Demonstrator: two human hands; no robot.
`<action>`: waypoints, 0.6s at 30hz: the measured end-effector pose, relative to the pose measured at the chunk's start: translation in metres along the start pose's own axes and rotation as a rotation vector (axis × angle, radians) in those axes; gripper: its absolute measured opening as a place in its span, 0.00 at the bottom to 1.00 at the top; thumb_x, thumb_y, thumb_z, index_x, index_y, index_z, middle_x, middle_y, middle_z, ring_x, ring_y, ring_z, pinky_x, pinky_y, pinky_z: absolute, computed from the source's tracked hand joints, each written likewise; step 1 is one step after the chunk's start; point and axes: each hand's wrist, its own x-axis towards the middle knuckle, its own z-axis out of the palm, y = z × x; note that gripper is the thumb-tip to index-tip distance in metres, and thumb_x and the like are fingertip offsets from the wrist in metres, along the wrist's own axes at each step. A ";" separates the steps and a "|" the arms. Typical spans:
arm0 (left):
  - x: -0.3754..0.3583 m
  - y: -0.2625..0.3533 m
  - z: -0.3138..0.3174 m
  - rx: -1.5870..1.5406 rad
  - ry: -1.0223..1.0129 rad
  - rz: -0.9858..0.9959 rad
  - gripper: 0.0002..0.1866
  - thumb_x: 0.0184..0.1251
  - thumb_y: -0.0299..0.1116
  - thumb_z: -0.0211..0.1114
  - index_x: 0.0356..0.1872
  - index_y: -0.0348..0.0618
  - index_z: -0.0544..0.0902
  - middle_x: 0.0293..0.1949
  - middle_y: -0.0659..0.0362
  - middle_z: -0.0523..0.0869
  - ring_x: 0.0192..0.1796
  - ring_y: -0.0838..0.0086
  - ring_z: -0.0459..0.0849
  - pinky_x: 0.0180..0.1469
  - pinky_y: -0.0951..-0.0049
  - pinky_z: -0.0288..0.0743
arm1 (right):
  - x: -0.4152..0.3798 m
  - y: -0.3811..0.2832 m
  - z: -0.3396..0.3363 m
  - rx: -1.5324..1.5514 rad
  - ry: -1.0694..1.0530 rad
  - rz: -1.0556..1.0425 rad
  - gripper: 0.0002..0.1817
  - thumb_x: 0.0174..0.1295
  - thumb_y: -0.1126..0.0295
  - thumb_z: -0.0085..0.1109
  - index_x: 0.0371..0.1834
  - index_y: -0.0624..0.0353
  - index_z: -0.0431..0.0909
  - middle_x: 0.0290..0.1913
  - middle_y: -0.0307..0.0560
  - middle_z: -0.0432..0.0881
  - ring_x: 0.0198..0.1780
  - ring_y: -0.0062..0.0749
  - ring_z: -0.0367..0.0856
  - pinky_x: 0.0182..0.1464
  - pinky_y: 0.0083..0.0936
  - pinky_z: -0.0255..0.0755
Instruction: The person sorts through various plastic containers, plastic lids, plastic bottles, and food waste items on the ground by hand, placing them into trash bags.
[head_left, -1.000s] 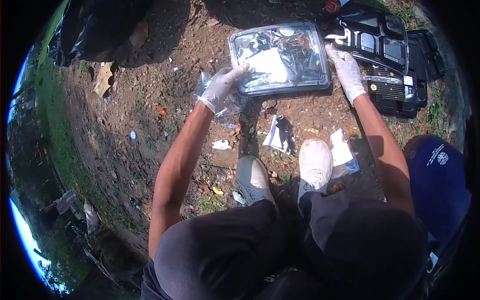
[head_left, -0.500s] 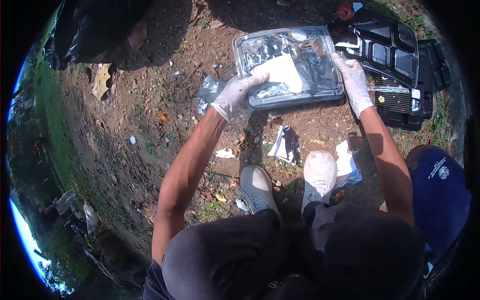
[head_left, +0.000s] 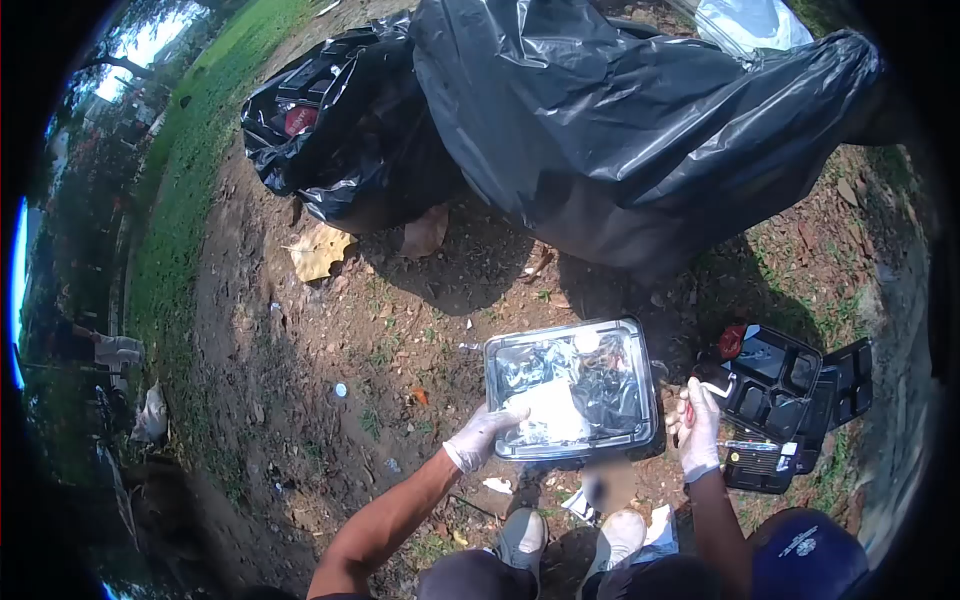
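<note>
A rectangular black plastic food container (head_left: 625, 442) with a clear top is held tilted before me. Crumpled clear plastic and a white paper (head_left: 555, 412) show in it. My left hand (head_left: 482, 436), in a whitish glove, grips its left edge, thumb on top. To the right of the container, apart from it, is my gloved right hand (head_left: 699, 432), fingers curled. A thin white curved piece and a bit of red show at its fingertips; I cannot make out what this is. Just beyond lie stacked black compartment trays (head_left: 775, 385).
A large black garbage bag (head_left: 620, 130) spreads across the top. Beside it stands an open black bag (head_left: 370, 150) with trash inside. A dry leaf (head_left: 318, 252) and litter lie on the dirt. A blue rounded object (head_left: 808, 555) with a white logo is at lower right.
My right hand has let go of the container and closed its fingers beside it. The left hand still holds the container. My view has tilted up, bringing the black bags into sight.
</note>
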 end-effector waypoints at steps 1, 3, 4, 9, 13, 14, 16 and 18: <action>-0.030 0.019 0.007 -0.037 0.011 -0.002 0.34 0.70 0.35 0.71 0.73 0.36 0.68 0.63 0.51 0.82 0.62 0.64 0.85 0.65 0.60 0.80 | -0.017 -0.018 0.008 0.017 -0.022 0.054 0.17 0.73 0.48 0.61 0.35 0.48 0.75 0.24 0.34 0.76 0.20 0.25 0.80 0.16 0.19 0.65; -0.091 0.055 0.019 -0.097 0.066 -0.007 0.36 0.69 0.38 0.71 0.74 0.36 0.68 0.64 0.50 0.82 0.63 0.62 0.85 0.66 0.58 0.80 | -0.054 -0.063 0.021 0.128 -0.046 0.180 0.19 0.73 0.46 0.61 0.35 0.47 0.75 0.26 0.34 0.78 0.22 0.27 0.82 0.16 0.19 0.66; -0.118 0.069 0.023 -0.138 0.093 0.041 0.39 0.68 0.40 0.73 0.75 0.36 0.67 0.65 0.49 0.82 0.63 0.61 0.84 0.66 0.56 0.80 | -0.067 -0.081 0.020 0.147 -0.045 0.176 0.19 0.73 0.44 0.60 0.35 0.47 0.76 0.28 0.36 0.80 0.24 0.27 0.83 0.17 0.19 0.66; -0.250 0.151 0.039 -0.322 0.237 0.136 0.40 0.66 0.42 0.73 0.75 0.40 0.66 0.64 0.50 0.82 0.63 0.58 0.84 0.66 0.52 0.80 | -0.160 -0.226 0.081 0.059 -0.011 0.123 0.09 0.75 0.58 0.61 0.46 0.50 0.79 0.44 0.47 0.89 0.31 0.27 0.88 0.17 0.17 0.76; -0.328 0.232 0.063 -0.416 0.312 0.234 0.37 0.68 0.43 0.71 0.74 0.39 0.68 0.63 0.49 0.83 0.62 0.59 0.85 0.65 0.54 0.82 | -0.200 -0.296 0.114 -0.095 -0.035 -0.018 0.04 0.71 0.69 0.65 0.41 0.49 0.78 0.34 0.34 0.81 0.29 0.18 0.77 0.27 0.16 0.70; -0.338 0.248 0.062 -0.403 0.330 0.242 0.36 0.70 0.44 0.69 0.73 0.37 0.68 0.61 0.49 0.84 0.59 0.60 0.87 0.62 0.56 0.84 | -0.206 -0.310 0.122 -0.122 -0.031 -0.071 0.04 0.70 0.70 0.66 0.40 0.49 0.78 0.32 0.30 0.78 0.28 0.16 0.74 0.28 0.16 0.68; -0.351 0.279 0.057 -0.398 0.399 0.319 0.33 0.71 0.44 0.68 0.71 0.37 0.71 0.58 0.50 0.86 0.57 0.61 0.88 0.60 0.59 0.85 | -0.215 -0.326 0.160 -0.144 -0.059 -0.064 0.05 0.70 0.70 0.66 0.41 0.49 0.79 0.33 0.28 0.77 0.29 0.14 0.73 0.30 0.16 0.68; -0.343 0.309 0.038 -0.400 0.506 0.399 0.30 0.70 0.42 0.70 0.68 0.37 0.73 0.57 0.52 0.86 0.57 0.64 0.88 0.60 0.60 0.85 | -0.220 -0.336 0.187 -0.127 -0.039 -0.084 0.05 0.69 0.71 0.66 0.42 0.49 0.79 0.35 0.28 0.78 0.31 0.13 0.73 0.31 0.16 0.67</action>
